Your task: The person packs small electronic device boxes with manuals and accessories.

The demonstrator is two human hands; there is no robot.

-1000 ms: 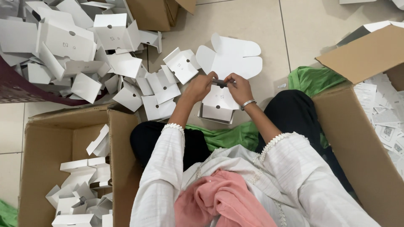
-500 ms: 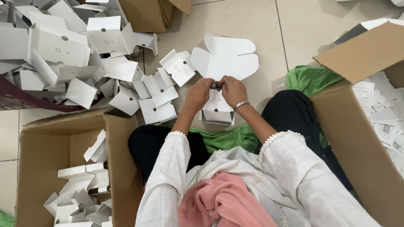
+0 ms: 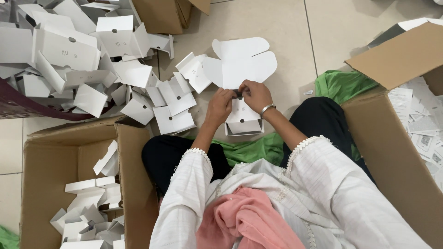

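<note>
Our fingertips (image 3: 234,93) pinch a small dark piece (image 3: 239,94) between both hands; left hand (image 3: 220,106), right hand (image 3: 256,96) with wrist bangle (image 3: 266,109); directly beneath, a half-folded white carton (image 3: 243,117) on the tile floor; beyond, flat white blanks (image 3: 242,62); left, a cardboard box (image 3: 69,157) of folded cartons.

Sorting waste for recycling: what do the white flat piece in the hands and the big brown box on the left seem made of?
White flat piece: likely thin matte paperboard, with die-cut rounded flaps. Brown box: apparently corrugated cardboard, dull with thick creased walls.
</note>
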